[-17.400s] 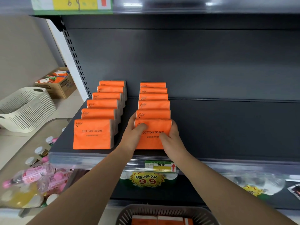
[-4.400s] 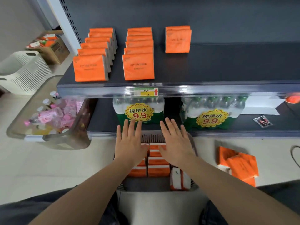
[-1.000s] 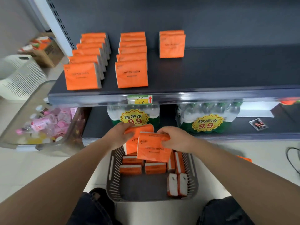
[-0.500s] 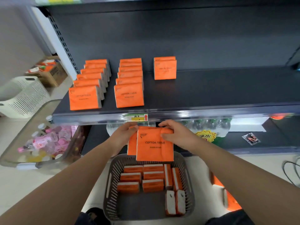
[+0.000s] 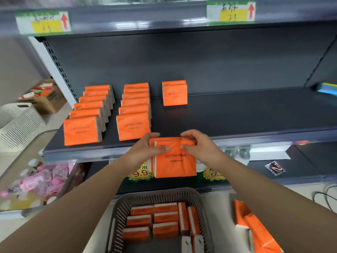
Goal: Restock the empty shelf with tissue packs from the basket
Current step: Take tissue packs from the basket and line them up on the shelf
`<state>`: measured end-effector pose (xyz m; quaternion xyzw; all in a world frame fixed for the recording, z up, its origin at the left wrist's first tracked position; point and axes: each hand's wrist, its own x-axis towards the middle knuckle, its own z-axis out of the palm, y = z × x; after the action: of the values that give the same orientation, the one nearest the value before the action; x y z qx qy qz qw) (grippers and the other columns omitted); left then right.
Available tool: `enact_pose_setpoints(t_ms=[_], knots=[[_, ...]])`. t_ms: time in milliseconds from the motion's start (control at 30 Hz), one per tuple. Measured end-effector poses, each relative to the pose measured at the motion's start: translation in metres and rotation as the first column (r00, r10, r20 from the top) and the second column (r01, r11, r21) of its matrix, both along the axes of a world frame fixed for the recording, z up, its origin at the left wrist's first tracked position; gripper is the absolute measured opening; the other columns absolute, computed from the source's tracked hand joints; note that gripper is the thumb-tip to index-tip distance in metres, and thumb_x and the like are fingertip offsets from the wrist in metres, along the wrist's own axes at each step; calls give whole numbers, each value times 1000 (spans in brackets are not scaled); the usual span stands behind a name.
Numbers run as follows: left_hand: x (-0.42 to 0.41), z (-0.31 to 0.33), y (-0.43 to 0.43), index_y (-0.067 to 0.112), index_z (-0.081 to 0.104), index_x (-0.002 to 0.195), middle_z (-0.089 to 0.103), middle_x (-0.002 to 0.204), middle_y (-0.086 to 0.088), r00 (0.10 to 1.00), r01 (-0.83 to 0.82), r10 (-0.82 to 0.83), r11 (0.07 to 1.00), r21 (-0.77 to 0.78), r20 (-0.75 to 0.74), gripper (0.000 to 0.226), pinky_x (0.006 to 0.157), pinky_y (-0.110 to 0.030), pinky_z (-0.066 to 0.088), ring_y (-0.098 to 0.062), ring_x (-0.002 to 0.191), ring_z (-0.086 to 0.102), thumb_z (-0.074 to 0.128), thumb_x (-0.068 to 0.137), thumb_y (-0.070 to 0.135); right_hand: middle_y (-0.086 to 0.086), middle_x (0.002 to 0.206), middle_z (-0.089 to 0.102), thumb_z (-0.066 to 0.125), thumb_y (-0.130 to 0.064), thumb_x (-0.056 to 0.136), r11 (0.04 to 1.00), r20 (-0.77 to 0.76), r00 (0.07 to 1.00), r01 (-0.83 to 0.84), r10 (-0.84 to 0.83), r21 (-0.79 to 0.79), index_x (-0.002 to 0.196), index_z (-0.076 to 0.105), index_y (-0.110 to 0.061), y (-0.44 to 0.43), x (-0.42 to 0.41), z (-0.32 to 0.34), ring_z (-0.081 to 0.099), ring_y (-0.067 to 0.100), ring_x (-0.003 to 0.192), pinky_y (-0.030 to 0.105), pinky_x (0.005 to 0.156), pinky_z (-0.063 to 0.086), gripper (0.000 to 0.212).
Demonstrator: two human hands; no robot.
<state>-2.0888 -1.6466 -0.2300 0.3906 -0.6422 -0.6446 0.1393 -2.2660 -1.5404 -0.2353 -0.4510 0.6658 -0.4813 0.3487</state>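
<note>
Now at centre frame, my left hand (image 5: 145, 149) and right hand (image 5: 200, 148), fingers clamped on two tissue packs (image 5: 175, 161), have risen from the basket (image 5: 116, 216) to the shelf (image 5: 237, 114) edge, third row next.

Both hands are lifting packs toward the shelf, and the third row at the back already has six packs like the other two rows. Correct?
Not quite. The head view shows the third row holds only two packs, not six. Both hands, left hand and right hand, do hold packs just below the shelf.

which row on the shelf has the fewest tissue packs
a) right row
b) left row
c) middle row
a: the right row shows only two packs at the back of the shelf, while the left row and middle row each show six.
</note>
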Motion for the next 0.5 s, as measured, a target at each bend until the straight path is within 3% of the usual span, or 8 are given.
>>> enact_pose_setpoints(t_ms=[200, 267, 367, 500], knots=[[-28, 14, -23, 24, 44, 131, 59, 124, -9, 978, -118, 124, 992, 43, -166, 66, 94, -44, 51, -26, 108, 63, 79, 75, 19, 4, 121, 53, 66, -14, 89, 988, 15, 993, 120, -119, -100, 119, 54, -22, -22, -20, 20, 58, 16, 106, 34, 92, 52, 34], [-37, 18, -31, 22, 45, 130, 59, 123, -9, 969, -148, 155, 988, 54, -193, 64, 93, -46, 52, -28, 107, 63, 78, 75, 17, 3, 121, 53, 67, -19, 88, 985, 54, 989, 144, -139, -96, 125, 50, -21, -31, -28, 24, 59, 14, 105, 32, 87, 53, 40], [-51, 22, -42, 20, 44, 131, 60, 120, -9, 946, -166, 188, 981, 105, -265, 73, 75, -35, 55, -24, 101, 65, 80, 67, 18, -3, 115, 59, 67, -30, 88, 989, 215, 969, 138, -124, -50, 126, 49, -20, -42, -41, 25, 63, 9, 96, 23, 74, 54, 43], [-71, 23, -59, 25, 41, 128, 60, 117, -4, 922, -199, 234, 970, 143, -309, 87, 70, -35, 55, -19, 93, 67, 88, 54, 16, 0, 113, 68, 64, -44, 87, 993, 320, 941, 115, -107, -6, 116, 57, -25, -59, -56, 17, 69, 15, 97, 36, 85, 56, 35]])
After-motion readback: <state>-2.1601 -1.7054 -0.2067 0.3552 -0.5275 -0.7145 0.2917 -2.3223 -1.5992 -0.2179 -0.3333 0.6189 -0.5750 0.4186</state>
